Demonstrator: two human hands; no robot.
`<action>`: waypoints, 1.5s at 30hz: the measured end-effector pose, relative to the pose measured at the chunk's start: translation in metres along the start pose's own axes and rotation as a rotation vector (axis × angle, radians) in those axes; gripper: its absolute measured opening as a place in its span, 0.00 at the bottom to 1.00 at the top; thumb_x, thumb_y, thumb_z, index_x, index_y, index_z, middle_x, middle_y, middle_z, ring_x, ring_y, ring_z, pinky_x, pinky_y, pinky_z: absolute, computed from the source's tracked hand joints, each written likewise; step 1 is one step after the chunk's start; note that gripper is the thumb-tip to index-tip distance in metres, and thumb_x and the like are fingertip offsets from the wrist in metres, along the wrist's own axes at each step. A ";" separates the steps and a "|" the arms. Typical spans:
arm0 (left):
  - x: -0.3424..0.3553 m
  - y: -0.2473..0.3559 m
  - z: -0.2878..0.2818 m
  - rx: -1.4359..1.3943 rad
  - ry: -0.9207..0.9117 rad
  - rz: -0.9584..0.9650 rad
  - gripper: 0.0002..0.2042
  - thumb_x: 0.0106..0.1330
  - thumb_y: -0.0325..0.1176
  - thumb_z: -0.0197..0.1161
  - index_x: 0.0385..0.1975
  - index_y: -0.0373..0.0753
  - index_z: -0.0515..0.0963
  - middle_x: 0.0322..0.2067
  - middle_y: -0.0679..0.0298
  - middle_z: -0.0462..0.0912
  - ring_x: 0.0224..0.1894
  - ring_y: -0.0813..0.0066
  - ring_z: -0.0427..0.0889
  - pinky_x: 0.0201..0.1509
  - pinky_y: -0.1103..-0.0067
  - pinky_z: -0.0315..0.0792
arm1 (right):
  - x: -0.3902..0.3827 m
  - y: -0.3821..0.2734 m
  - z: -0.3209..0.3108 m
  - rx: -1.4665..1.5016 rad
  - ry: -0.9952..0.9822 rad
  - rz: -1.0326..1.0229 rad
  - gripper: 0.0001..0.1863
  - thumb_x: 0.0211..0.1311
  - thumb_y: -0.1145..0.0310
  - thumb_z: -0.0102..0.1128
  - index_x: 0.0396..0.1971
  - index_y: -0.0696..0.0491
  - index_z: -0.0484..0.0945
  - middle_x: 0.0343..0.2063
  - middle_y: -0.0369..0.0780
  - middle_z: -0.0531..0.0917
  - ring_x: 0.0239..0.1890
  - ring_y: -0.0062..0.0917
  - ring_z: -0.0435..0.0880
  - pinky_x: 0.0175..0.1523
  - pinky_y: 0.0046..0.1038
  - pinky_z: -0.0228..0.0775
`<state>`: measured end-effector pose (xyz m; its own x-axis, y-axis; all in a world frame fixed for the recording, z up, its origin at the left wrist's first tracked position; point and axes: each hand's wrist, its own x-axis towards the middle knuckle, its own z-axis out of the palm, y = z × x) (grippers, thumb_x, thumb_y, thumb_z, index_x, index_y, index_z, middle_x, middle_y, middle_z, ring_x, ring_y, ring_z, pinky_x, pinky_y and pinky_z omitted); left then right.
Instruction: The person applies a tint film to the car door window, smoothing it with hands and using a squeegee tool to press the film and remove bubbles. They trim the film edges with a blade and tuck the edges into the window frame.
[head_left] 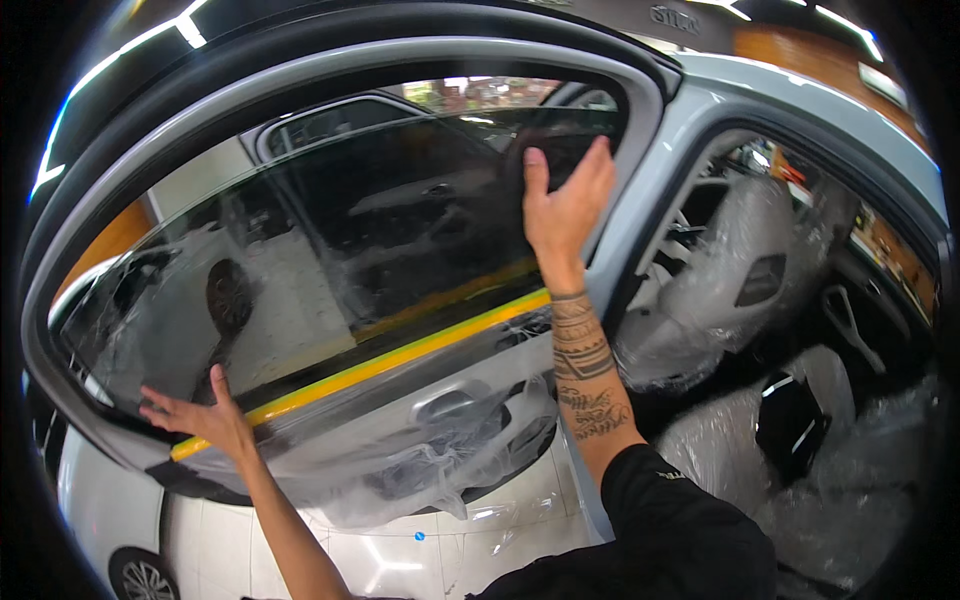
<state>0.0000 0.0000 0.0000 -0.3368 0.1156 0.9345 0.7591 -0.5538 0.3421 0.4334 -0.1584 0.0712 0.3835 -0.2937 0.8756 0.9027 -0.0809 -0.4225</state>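
Observation:
A dark, see-through car window pane point(400, 200) fills much of the open door's frame point(640, 110). Its top edge sits below the frame's upper rim, and its surface looks wrinkled or wet at the left. My left hand point(205, 415) is at the pane's lower left corner, fingers spread, just above a yellow strip point(390, 355) along the window's base. Higher up, my right hand point(568, 205) is at the pane's right end, thumb and fingers apart. Neither hand shows anything held; whether the fingertips touch the pane I cannot tell.
Clear plastic sheeting point(430, 460) hangs over the inner door panel below the strip. To the right, the car's opening shows plastic-wrapped seats point(720, 270). A white car point(110, 500) stands at lower left. A small blue round thing point(420, 536) lies on the tiled floor point(510, 530).

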 end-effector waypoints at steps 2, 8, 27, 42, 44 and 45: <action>0.045 0.005 0.001 0.024 0.031 0.087 0.54 0.55 0.61 0.69 0.75 0.43 0.44 0.72 0.37 0.33 0.74 0.39 0.34 0.73 0.51 0.40 | -0.003 -0.008 0.004 -0.040 0.081 0.048 0.43 0.59 0.53 0.64 0.63 0.71 0.60 0.49 0.55 0.68 0.53 0.47 0.67 0.59 0.44 0.60; -0.022 0.013 0.004 0.042 0.011 -0.007 0.54 0.57 0.64 0.66 0.74 0.41 0.44 0.71 0.34 0.35 0.74 0.39 0.35 0.72 0.51 0.41 | 0.006 0.030 -0.025 0.035 -0.095 -0.002 0.39 0.56 0.61 0.64 0.63 0.67 0.62 0.43 0.52 0.69 0.48 0.46 0.69 0.55 0.42 0.63; -0.022 -0.016 0.003 0.144 0.026 0.029 0.55 0.58 0.64 0.64 0.74 0.36 0.42 0.72 0.35 0.35 0.75 0.40 0.31 0.75 0.51 0.31 | 0.018 0.014 -0.034 0.004 -0.330 0.213 0.23 0.49 0.64 0.57 0.43 0.64 0.76 0.30 0.56 0.81 0.34 0.52 0.81 0.41 0.49 0.73; -0.029 0.019 -0.009 0.032 -0.085 -0.155 0.65 0.41 0.71 0.70 0.75 0.53 0.36 0.72 0.37 0.26 0.72 0.27 0.31 0.71 0.44 0.39 | -0.105 -0.039 -0.057 0.384 -0.388 -0.148 0.47 0.55 0.60 0.73 0.69 0.59 0.56 0.69 0.53 0.55 0.71 0.45 0.55 0.72 0.44 0.47; -0.028 0.016 -0.008 0.063 -0.085 -0.135 0.65 0.41 0.71 0.70 0.75 0.53 0.36 0.72 0.37 0.26 0.72 0.27 0.31 0.72 0.44 0.39 | -0.131 -0.055 -0.055 0.385 -0.447 -0.292 0.48 0.53 0.61 0.74 0.70 0.56 0.55 0.70 0.52 0.53 0.72 0.47 0.53 0.72 0.46 0.48; -0.028 0.017 -0.006 0.068 -0.090 -0.121 0.65 0.42 0.71 0.69 0.75 0.52 0.36 0.72 0.37 0.26 0.72 0.27 0.32 0.72 0.44 0.38 | -0.132 -0.055 -0.047 0.336 -0.452 -0.312 0.55 0.49 0.57 0.77 0.72 0.54 0.50 0.72 0.54 0.46 0.74 0.50 0.46 0.73 0.50 0.45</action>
<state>0.0196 -0.0175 -0.0208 -0.3796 0.2532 0.8898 0.7528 -0.4746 0.4562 0.3242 -0.1603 -0.0326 0.0707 0.1316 0.9888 0.9688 0.2269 -0.0995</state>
